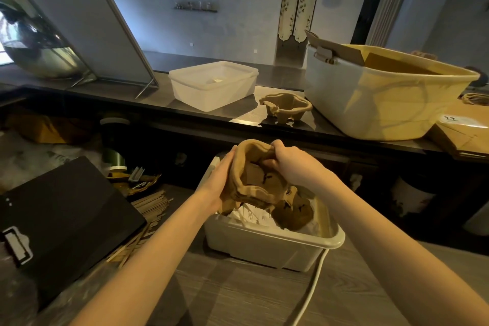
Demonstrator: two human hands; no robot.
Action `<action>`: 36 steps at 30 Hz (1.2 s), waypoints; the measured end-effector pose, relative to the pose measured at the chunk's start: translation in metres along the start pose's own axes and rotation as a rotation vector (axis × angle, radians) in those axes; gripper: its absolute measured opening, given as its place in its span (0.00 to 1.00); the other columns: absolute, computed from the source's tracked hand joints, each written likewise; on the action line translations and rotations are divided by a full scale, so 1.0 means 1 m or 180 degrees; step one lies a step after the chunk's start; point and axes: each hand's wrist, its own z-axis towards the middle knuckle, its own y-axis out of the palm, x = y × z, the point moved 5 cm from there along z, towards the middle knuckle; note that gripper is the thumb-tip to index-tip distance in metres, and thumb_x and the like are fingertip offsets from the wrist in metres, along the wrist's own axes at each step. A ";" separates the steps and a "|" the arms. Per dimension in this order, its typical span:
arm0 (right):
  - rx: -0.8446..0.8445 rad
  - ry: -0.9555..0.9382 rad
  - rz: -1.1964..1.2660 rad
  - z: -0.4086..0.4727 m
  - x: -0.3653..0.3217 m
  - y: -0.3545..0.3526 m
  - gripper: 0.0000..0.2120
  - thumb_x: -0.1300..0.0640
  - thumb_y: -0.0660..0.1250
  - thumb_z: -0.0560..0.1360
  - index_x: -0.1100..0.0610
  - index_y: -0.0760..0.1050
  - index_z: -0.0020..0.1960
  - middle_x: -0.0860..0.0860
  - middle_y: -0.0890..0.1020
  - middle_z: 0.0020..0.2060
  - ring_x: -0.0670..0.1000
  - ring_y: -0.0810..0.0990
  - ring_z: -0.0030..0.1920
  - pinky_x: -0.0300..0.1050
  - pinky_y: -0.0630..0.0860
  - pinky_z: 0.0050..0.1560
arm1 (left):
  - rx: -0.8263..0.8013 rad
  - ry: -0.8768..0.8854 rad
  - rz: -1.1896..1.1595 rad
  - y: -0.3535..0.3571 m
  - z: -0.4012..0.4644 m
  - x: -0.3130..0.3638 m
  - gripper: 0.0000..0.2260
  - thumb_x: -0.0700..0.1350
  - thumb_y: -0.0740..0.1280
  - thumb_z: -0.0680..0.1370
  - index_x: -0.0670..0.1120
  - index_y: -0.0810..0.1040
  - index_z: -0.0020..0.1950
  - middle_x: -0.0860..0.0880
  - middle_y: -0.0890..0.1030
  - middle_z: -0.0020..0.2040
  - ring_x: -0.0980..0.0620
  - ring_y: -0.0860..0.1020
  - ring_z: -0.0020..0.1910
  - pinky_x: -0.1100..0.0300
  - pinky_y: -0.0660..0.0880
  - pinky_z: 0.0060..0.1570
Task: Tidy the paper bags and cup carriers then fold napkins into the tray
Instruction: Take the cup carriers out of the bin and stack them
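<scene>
Both hands hold a brown pulp cup carrier (254,180) tilted above a white bin (277,243) on the wooden counter. My left hand (221,177) supports its left side with fairly straight fingers. My right hand (287,161) grips its top rim with curled fingers. A second brown carrier (292,210) lies in the bin on white napkins (254,217). Another cup carrier (287,107) stands on the raised dark ledge. A white tray-like tub (214,85) sits further left on that ledge.
A large cream tub (383,98) holding brown paper bags stands at the right of the ledge, with flat brown bags (465,130) beside it. A black device (60,219), wooden sticks (150,204) and a white cable (315,278) lie on the lower counter.
</scene>
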 end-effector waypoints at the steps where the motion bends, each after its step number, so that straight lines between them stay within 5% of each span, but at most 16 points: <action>1: -0.0029 -0.0029 0.0030 0.000 -0.001 0.003 0.17 0.50 0.58 0.80 0.56 0.63 0.66 0.53 0.79 0.50 0.51 0.80 0.47 0.48 0.80 0.51 | -0.0015 -0.0039 -0.0034 -0.001 0.000 -0.001 0.24 0.66 0.53 0.75 0.53 0.78 0.57 0.45 0.80 0.54 0.46 0.77 0.54 0.54 0.76 0.50; 4: -0.0088 -0.0010 0.0077 0.000 0.002 0.009 0.16 0.52 0.58 0.80 0.56 0.63 0.66 0.54 0.78 0.51 0.51 0.79 0.47 0.46 0.79 0.50 | -0.0164 -0.0153 -0.0087 -0.002 0.001 -0.004 0.28 0.69 0.58 0.69 0.53 0.76 0.60 0.44 0.79 0.57 0.44 0.77 0.57 0.48 0.75 0.57; 7: -0.0286 0.0036 0.0403 0.001 0.007 0.012 0.19 0.51 0.60 0.80 0.55 0.62 0.68 0.53 0.78 0.55 0.51 0.78 0.50 0.44 0.79 0.51 | -0.0382 -0.0189 0.0079 0.000 0.001 -0.007 0.22 0.64 0.61 0.73 0.53 0.71 0.62 0.44 0.76 0.59 0.44 0.76 0.58 0.50 0.75 0.57; 13: -0.0260 0.0514 0.1938 -0.001 0.043 0.020 0.23 0.42 0.52 0.80 0.56 0.68 0.67 0.50 0.79 0.51 0.49 0.79 0.50 0.41 0.76 0.49 | 0.0157 -0.0123 -0.0243 -0.015 0.013 -0.016 0.19 0.61 0.59 0.77 0.52 0.72 0.62 0.43 0.76 0.58 0.44 0.76 0.56 0.50 0.76 0.53; 18: -0.0298 0.0883 0.0543 0.007 0.084 0.055 0.15 0.51 0.61 0.79 0.55 0.71 0.63 0.48 0.75 0.44 0.47 0.75 0.43 0.40 0.71 0.43 | 0.0614 -0.0168 -0.0749 -0.029 0.023 -0.025 0.22 0.61 0.60 0.76 0.51 0.70 0.66 0.43 0.76 0.59 0.44 0.75 0.57 0.49 0.75 0.54; 24: -0.0624 0.0645 -0.0427 0.012 0.081 0.089 0.26 0.43 0.61 0.77 0.52 0.64 0.71 0.56 0.66 0.69 0.58 0.67 0.67 0.51 0.68 0.63 | 0.0728 -0.0231 -0.0788 -0.034 0.032 -0.031 0.24 0.62 0.61 0.75 0.52 0.70 0.67 0.43 0.76 0.60 0.44 0.76 0.57 0.46 0.74 0.58; 36: -0.0412 0.0120 -0.1507 0.022 0.057 0.126 0.32 0.34 0.57 0.75 0.54 0.66 0.70 0.53 0.69 0.68 0.56 0.68 0.68 0.52 0.62 0.68 | 0.0777 -0.0295 -0.0859 -0.041 0.032 -0.030 0.23 0.61 0.61 0.75 0.50 0.70 0.66 0.43 0.77 0.57 0.44 0.76 0.55 0.47 0.75 0.56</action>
